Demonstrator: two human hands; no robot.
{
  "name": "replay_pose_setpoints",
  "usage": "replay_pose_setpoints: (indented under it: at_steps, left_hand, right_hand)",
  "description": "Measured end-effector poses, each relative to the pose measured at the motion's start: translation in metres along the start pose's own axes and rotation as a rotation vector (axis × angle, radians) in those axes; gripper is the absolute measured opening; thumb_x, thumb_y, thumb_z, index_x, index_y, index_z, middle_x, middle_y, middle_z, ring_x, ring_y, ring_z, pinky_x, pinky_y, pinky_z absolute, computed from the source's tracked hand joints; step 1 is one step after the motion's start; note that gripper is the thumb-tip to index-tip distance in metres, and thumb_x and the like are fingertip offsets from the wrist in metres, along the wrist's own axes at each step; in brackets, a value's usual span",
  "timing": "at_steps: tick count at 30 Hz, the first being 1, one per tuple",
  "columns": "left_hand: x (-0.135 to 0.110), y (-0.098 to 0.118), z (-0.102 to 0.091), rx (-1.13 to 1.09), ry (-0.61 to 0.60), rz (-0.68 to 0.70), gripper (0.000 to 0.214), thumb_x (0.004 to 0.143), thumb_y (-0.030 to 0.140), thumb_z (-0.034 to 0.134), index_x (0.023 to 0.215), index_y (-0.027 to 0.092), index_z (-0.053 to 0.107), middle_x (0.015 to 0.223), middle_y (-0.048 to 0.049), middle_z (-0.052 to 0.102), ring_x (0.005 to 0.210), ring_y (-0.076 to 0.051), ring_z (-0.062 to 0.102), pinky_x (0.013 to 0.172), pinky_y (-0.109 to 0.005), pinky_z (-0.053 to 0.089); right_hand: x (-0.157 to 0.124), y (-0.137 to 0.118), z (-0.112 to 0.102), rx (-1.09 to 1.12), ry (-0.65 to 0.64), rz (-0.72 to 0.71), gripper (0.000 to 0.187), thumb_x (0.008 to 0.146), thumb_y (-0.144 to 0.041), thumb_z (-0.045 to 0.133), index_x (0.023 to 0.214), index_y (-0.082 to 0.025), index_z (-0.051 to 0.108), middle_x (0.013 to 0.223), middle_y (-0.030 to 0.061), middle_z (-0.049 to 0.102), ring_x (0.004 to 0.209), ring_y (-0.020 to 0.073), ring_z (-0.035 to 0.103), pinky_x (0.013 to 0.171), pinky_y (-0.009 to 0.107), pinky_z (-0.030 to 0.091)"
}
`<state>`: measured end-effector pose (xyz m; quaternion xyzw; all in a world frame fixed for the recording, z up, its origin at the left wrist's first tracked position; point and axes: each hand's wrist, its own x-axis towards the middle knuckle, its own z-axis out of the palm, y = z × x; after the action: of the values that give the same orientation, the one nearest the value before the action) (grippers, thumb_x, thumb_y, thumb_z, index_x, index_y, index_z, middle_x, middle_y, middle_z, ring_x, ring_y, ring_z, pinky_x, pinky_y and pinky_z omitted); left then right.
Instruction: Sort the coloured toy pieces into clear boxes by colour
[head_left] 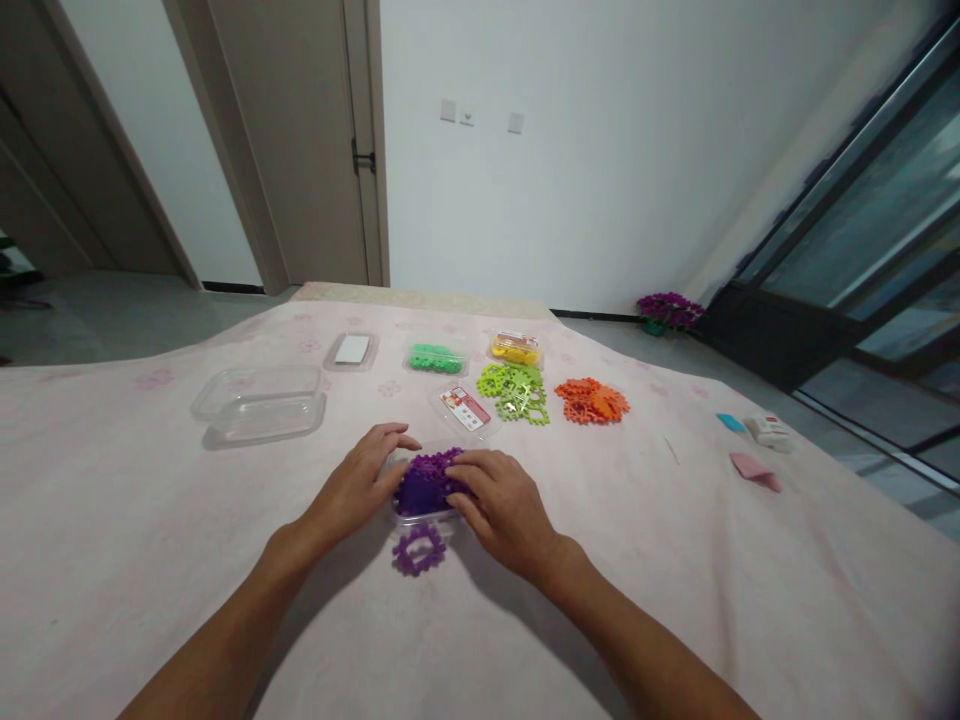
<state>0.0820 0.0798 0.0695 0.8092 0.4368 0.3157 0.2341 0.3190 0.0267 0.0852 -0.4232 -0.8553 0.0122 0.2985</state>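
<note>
Purple gear pieces (pixel 439 463) sit in a clear plastic container (pixel 427 519) on the near middle part of the cloth-covered table (pixel 150 520), directly in front of the person, probably because both hands reach it there without stretching. A darker violet area (pixel 420 496) shows among them, too plain to identify. The left hand (pixel 373 467) is at the container's left side, its fingers spread apart and its thumb at the edge of the pieces, a pose that seems suited to steadying the side rather than gripping. From the right, the right hand (pixel 501 497) curls over the pieces, its fingertips among them; I cannot tell whether they pinch one, since the hand hides that spot. One loose purple ring (pixel 416 567) lies flat on the cloth just in front of the container, outside it. Just beyond the container is a labelled clear lid (pixel 466 408), perhaps set there to leave the top accessible. Farther out, lime-green pieces (pixel 517 390) and orange pieces (pixel 592 402) lie in separate heaps, apparently grouped by colour, while green pieces (pixel 436 360) and yellow pieces (pixel 515 352) sit in boxes behind. A clear tray (pixel 259 435) stands well to the left.
</note>
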Motion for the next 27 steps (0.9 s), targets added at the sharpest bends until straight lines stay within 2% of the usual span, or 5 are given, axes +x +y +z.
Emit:
replay_pose_setpoints:
  at_steps: [8,12,19,23,27]
  left_hand:
    - [-0.004,-0.011,0.023,0.000,-0.070,0.009,0.044,0.093,0.037,0.050,0.132,0.025,0.064,0.154,-0.0095,0.046,0.143,-0.028,0.039,0.119,-0.050,0.028]
    - [-0.005,-0.017,0.027,0.011,-0.097,0.014,0.046,0.089,0.035,0.058,0.135,0.029,0.063,0.158,-0.0086,0.040,0.144,-0.031,0.037,0.118,-0.052,0.029]
    - [-0.005,-0.011,0.020,0.050,-0.166,-0.049,0.056,0.087,0.041,0.062,0.142,0.032,0.056,0.161,-0.0093,0.035,0.148,-0.034,0.029,0.119,-0.055,0.022]
    - [-0.002,-0.010,0.021,-0.161,-0.070,-0.134,0.056,0.097,0.050,0.041,0.146,0.025,0.052,0.160,-0.0090,0.037,0.149,-0.024,0.030,0.123,-0.046,0.019]
    - [-0.002,-0.008,0.024,-0.348,0.121,-0.213,0.059,0.099,0.053,0.037,0.145,0.020,0.051,0.155,-0.0112,0.045,0.145,-0.024,0.037,0.123,-0.044,0.020]
  right_hand:
    - [-0.013,-0.019,0.023,-0.006,-0.079,-0.124,0.032,0.092,-0.034,0.064,0.122,-0.023,0.062,0.115,0.0090,0.067,0.104,0.0243,0.055,0.091,0.041,0.044]
    - [-0.017,-0.021,0.033,-0.068,-0.057,-0.256,0.022,0.094,-0.043,0.062,0.105,-0.025,0.067,0.105,0.0054,0.070,0.097,0.0221,0.056,0.083,0.036,0.042]
    - [-0.027,-0.018,0.036,0.056,-0.084,-0.372,0.041,0.102,-0.048,0.043,0.084,-0.019,0.066,0.074,0.0019,0.065,0.064,0.0134,0.055,0.060,0.026,0.042]
    - [-0.014,-0.018,0.017,0.179,0.137,-0.258,0.032,0.103,-0.038,0.045,0.092,-0.018,0.067,0.083,0.0060,0.069,0.075,0.0143,0.063,0.069,0.025,0.051]
    - [0.003,-0.011,0.007,0.139,0.318,-0.139,0.021,0.100,-0.031,0.052,0.100,-0.018,0.070,0.092,0.0086,0.071,0.085,0.0168,0.066,0.080,0.030,0.054]
